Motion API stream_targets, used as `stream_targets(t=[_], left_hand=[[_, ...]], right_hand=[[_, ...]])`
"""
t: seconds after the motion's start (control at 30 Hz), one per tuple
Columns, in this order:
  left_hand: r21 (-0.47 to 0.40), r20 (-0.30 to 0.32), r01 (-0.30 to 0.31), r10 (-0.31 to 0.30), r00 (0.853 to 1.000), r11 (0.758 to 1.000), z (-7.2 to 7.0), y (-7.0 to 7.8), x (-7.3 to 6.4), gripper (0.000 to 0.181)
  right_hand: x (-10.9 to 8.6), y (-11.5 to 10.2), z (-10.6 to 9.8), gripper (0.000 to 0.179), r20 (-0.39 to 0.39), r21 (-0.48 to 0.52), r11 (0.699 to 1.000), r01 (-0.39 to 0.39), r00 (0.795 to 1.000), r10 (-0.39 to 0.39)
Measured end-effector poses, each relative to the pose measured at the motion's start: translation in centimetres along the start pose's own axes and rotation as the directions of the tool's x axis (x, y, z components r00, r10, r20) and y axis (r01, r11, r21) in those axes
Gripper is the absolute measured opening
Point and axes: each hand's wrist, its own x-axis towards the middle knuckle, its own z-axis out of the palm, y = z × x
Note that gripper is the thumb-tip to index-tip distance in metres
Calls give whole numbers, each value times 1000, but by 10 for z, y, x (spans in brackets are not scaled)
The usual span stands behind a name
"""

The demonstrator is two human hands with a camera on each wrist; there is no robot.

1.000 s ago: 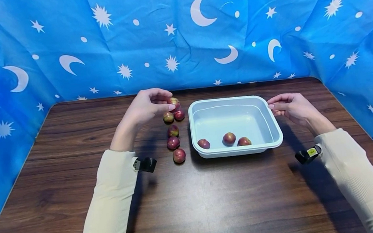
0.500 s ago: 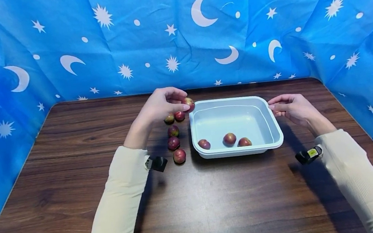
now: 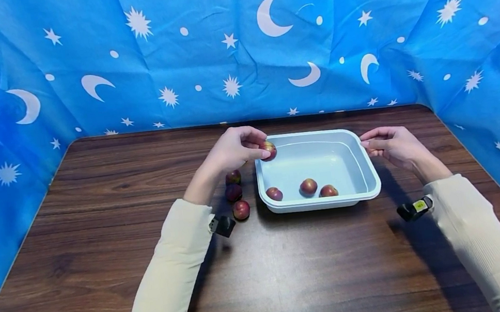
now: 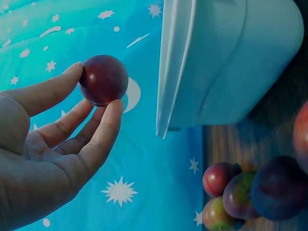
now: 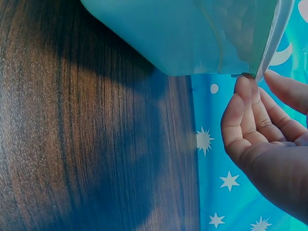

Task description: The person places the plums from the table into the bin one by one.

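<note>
The left hand's fingers (image 4: 108, 126) grasp a single plum (image 4: 103, 80), pinched at the tips between the thumb and the opposing fingers. That tip hold probably keeps most of the fruit exposed and makes it simple to let go. The left hand (image 3: 236, 150) is raised over the far left corner of a pale plastic basin (image 3: 321, 202); in the left wrist view the plum stands apart from the rim.

Across the basin from the left fingers, the right hand (image 3: 391, 146) pinches the right rim, thumb on one side and fingertips on the other, presumably to steady so light a vessel.

Inside the basin, nearer the person than the left fingers, three plums (image 3: 308, 187) rest along the near wall; the floor may dip that way.

Below the left fingers, outside the basin's left wall, loose plums (image 3: 241, 210) sit in a rough row, likely for a short reach. Five show in the left wrist view.

Farther out, on the right wrist, a black camera (image 3: 412, 209) bears a yellow label (image 3: 420, 205), its print too small to read. Beneath everything lies the wood-grain tabletop (image 3: 293, 275).
</note>
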Motion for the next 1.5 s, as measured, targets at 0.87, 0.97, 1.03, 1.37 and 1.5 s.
stream_targets(t=[0.87, 0.97, 1.03, 1.37, 1.5], left_hand=[[20, -16, -70, 71, 997, 997, -5, -4, 0, 32], [30, -17, -68, 69, 997, 997, -8, -6, -1, 32], [34, -19, -64, 65, 998, 997, -10, -7, -2, 33], [-20, -23, -33, 33, 999, 999, -18, -16, -7, 36], [-29, -31, -10, 9, 999, 1000, -21, -20, -10, 36]], right_hand=[[1, -1, -1, 11, 18, 26, 1000, 8, 1000, -9], [0, -1, -1, 11, 34, 49, 999, 6, 999, -8], [0, -1, -1, 10, 38, 57, 998, 4, 999, -6], [1, 1, -2, 13, 32, 13, 1000, 10, 999, -10], [1, 1, -2, 13, 28, 10, 1000, 7, 1000, -7]])
